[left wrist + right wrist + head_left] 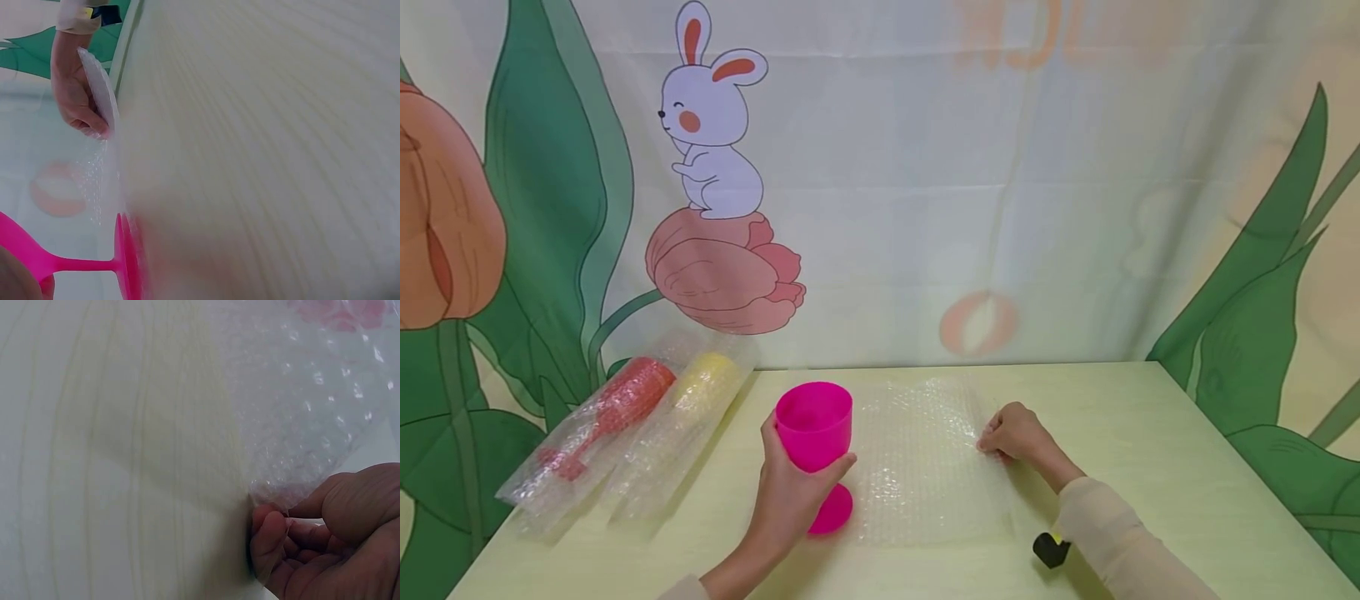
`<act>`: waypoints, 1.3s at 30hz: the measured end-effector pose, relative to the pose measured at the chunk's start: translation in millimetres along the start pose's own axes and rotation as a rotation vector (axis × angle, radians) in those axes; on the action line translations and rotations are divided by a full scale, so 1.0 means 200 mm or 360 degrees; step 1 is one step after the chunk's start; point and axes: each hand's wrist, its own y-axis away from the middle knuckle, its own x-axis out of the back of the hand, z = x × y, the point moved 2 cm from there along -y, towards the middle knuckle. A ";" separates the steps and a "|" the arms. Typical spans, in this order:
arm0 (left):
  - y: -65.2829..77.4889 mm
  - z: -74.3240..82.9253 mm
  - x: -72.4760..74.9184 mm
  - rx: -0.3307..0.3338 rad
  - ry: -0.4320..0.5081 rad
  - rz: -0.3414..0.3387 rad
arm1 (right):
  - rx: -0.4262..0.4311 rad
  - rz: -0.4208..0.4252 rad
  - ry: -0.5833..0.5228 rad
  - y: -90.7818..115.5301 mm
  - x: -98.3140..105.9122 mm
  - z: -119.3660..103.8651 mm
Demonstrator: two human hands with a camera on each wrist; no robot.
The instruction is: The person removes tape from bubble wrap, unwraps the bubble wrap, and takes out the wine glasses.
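Note:
A bright pink plastic goblet (814, 425) stands upright in the head view, with my left hand (793, 492) wrapped around its bowl. In the left wrist view the goblet's stem (84, 264) and round foot show, the foot close to the table. To its right spreads a clear sheet of bubble wrap (925, 475). My right hand (1018, 435) pinches the right edge of that sheet between thumb and fingers. Seen from the right wrist, the bubble wrap (300, 406) rises from the table where the right hand (337, 537) holds it.
Two bubble-wrapped goblets lie at the table's left, one red (632, 396) and one yellow (703, 387). A small black object with a bit of yellow (1050, 550) is by the right forearm. Behind the pale wooden table (1180, 500) hangs a printed curtain (880, 208).

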 end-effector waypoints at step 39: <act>0.07 -0.03 0.06 0.0024 0.0094 -0.0095 | -0.0040 0.0029 0.0069 0.00 0.01 0.01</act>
